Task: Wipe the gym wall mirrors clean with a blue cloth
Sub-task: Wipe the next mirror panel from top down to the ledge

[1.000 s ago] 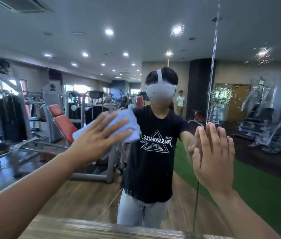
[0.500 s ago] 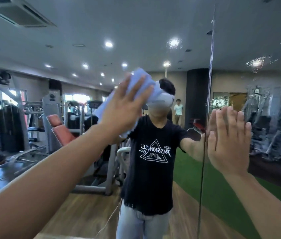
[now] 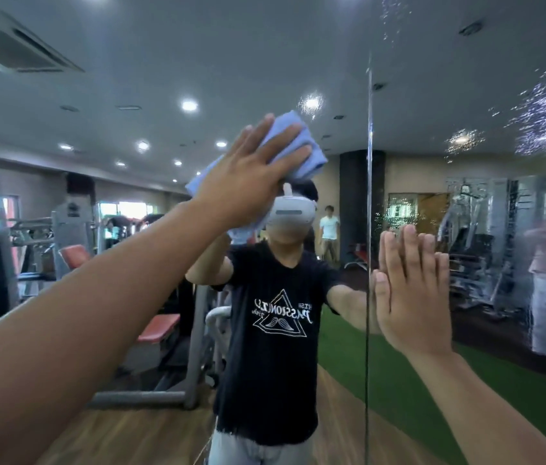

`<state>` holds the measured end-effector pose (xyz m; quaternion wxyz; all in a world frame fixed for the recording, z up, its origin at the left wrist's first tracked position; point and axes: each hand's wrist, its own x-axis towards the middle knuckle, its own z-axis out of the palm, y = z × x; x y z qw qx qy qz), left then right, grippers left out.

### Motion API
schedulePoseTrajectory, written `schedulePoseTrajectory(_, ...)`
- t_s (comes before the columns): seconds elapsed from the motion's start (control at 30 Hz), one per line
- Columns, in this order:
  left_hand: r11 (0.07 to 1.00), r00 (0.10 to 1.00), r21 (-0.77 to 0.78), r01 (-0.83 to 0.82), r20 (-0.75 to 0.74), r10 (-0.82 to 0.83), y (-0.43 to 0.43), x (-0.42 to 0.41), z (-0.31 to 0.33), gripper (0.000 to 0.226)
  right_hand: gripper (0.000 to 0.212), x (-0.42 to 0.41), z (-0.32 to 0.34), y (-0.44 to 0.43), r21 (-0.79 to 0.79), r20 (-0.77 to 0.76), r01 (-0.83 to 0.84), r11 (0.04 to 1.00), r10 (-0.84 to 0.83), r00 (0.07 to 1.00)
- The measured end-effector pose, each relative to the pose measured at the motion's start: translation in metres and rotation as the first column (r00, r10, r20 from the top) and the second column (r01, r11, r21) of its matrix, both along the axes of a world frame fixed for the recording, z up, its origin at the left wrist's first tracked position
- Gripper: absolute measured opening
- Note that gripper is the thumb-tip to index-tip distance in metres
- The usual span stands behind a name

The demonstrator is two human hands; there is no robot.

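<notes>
My left hand point(image 3: 248, 176) lay flat, fingers straight, pressing the blue cloth point(image 3: 301, 156) against the mirror point(image 3: 130, 78). The cloth sat under my palm and bunched out past my fingertips (toward the upper right). My right hand point(image 3: 412, 297) rested flat, holding nothing, on the glass just right of the seam point(image 3: 368, 162).
</notes>
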<state>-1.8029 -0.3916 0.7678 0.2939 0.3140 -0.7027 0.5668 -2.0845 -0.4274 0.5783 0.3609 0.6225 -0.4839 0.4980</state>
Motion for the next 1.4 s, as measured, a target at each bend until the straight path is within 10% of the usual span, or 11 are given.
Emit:
schedulePoseTrajectory(0.47, 0.987, 0.778, 0.154, -0.035, 0.624, -0.070, -0.003, -0.016, -0.144, 0.054, 0.062, -0.013, -0.005, 0.013, 0.028, -0.073, -0.054, 0.998, 0.056, 0.996)
schedulePoseTrajectory(0.63, 0.988, 0.906, 0.133, -0.074, 0.423, 0.011, -0.001, -0.011, -0.086, 0.100, 0.064, -0.016, -0.031, 0.025, 0.032, -0.103, -0.056, 0.998, 0.059, 0.993)
schedulePoseTrajectory(0.83, 0.999, 0.994, 0.034, 0.000, 0.111, -0.004, -0.003, -0.051, -0.058, 0.061, 0.063, -0.002, -0.064, 0.027, 0.007, -0.092, -0.051, 0.999, 0.052, 0.994)
schedulePoseTrajectory(1.17, 0.967, 0.873, 0.247, 0.062, 0.457, -0.173, -0.001, -0.038, -0.243, 0.044, 0.059, -0.012, -0.080, 0.013, 0.034, -0.072, -0.004, 0.999, 0.006, 0.997)
schedulePoseTrajectory(1.4, 0.980, 0.933, 0.196, 0.019, 0.349, -0.088, -0.005, -0.019, -0.174, 0.068, 0.059, -0.014, -0.080, 0.010, 0.048, -0.093, -0.006, 0.999, 0.011, 0.996)
